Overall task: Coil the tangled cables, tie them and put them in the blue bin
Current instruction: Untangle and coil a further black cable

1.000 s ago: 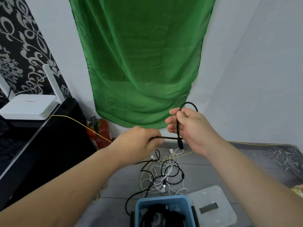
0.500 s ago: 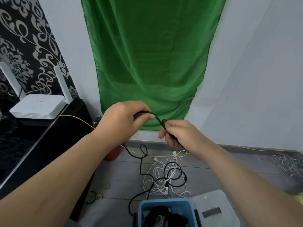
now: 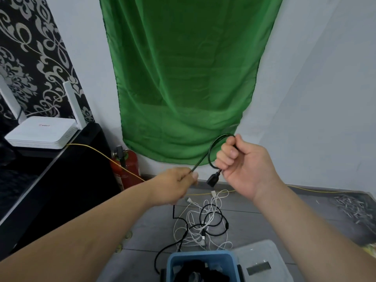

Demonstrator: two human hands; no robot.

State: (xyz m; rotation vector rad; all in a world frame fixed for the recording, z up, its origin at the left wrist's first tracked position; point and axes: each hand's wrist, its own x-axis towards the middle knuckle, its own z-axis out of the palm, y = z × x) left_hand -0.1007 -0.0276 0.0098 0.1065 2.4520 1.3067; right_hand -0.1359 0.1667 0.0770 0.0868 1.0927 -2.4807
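Step in hand: Coiling. You have one loop of the thin black rubber cable (image 3: 211,151) formed; tying and binning are not yet done for it.
Right hand (image 3: 244,165): Raised in front of the hanging green cloth (image 3: 183,78), palm turned toward you. Its fingers (image 3: 225,151) are curled tight round the cable. The loop arches out to the left of the fist, and the black end plug (image 3: 212,179) hangs just below it.
Left hand (image 3: 177,184): Lower and to the left, back of the hand up. Its fingers (image 3: 191,176) are pinched together on the cable, which runs taut and slanted from the pinch up to the loop.
Cable, remainder: It drops below your left hand to the grey tiled floor (image 3: 154,224) and enters the heap of white and black tangled cables (image 3: 203,222).
Blue plastic bin (image 3: 201,261): At the bottom edge, just near the heap. It holds dark contents (I cannot tell what they are). A clear plastic lid (image 3: 262,259) lies beside it.
Next move, my judgement: Slide your left pinch down the cable, then bring that length up to your right fist as a second loop of matching size.
Caution: The free length is likely snagged in the heap. Draw it out gently, or the white cables will lift with it.
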